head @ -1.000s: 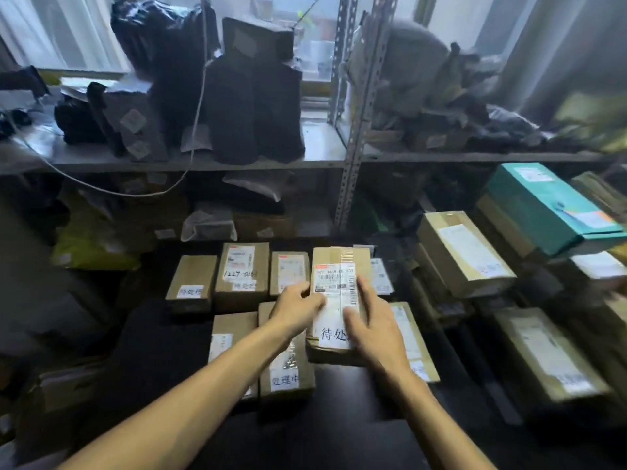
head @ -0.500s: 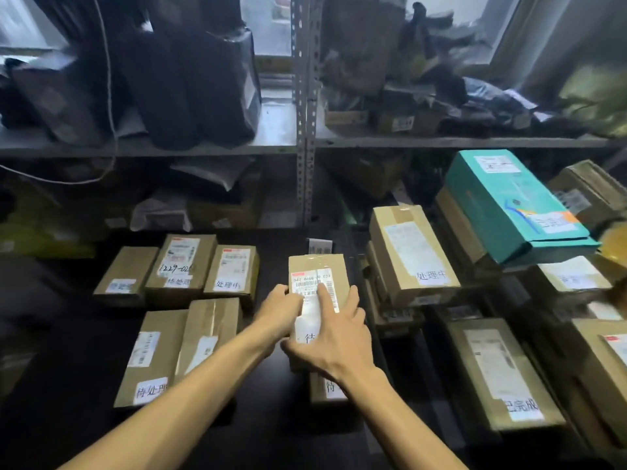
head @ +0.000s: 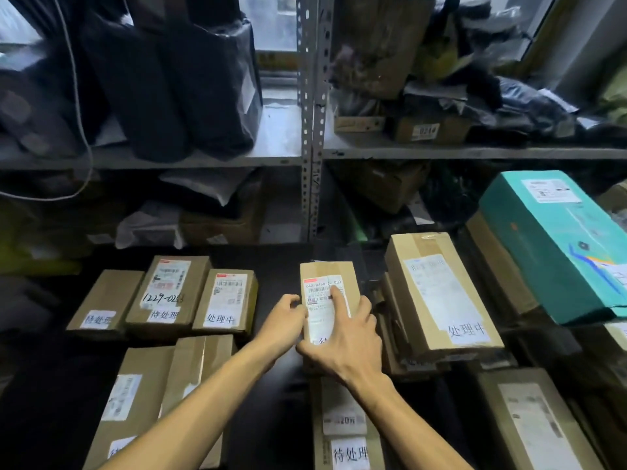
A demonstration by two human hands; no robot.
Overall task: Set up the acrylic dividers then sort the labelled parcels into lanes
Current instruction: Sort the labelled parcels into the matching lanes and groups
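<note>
A small brown labelled parcel (head: 339, 274) lies in the middle of the dark table (head: 271, 418). My left hand (head: 283, 322) grips its left edge. My right hand (head: 346, 344) lies over its top, index finger on the white label and the other fingers curled over the right edge. Its near end rests on another labelled parcel (head: 346, 435). Three labelled parcels (head: 166, 293) stand in a back row to the left, with two longer ones (head: 135, 401) in front of them. I see no acrylic dividers.
A larger labelled parcel (head: 437, 293) sits on a stack just right of my hands. Beyond it a teal box (head: 556, 239) leans on more cartons, and another parcel (head: 529, 422) lies front right. A metal shelf upright (head: 310, 130) and black bags stand behind the table.
The held parcel has shifted right, away from the left group and towards the right stack. My right hand slid from the parcel's side onto its top.
</note>
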